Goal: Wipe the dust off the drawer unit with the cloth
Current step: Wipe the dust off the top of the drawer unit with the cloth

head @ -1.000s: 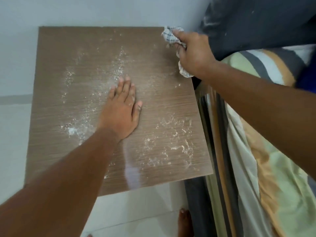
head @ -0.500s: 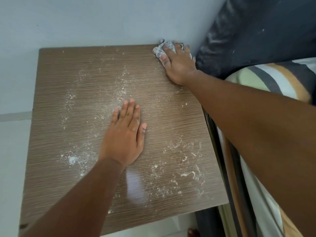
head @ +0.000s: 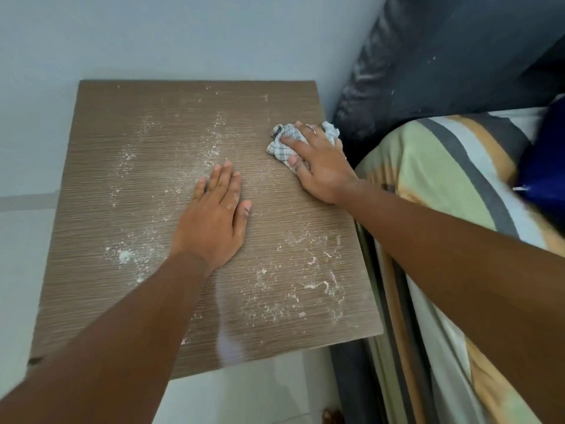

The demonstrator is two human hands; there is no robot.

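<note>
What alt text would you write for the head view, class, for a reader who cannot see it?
A right hand presses a checked cloth onto the far right of a dusty brown drawer unit top. The left hand lies flat mid-top; a striped bed adjoins.

One drawer unit (head: pixel 128 209) is seen, with only its brown top in view. One checked cloth (head: pixel 282 145) is pressed on it. Two hands are counted: one left hand (head: pixel 214 221) laid flat and one right hand (head: pixel 321 169) on the cloth. One bed (head: pixel 443 166) with a striped sheet is seen beside the unit.
</note>
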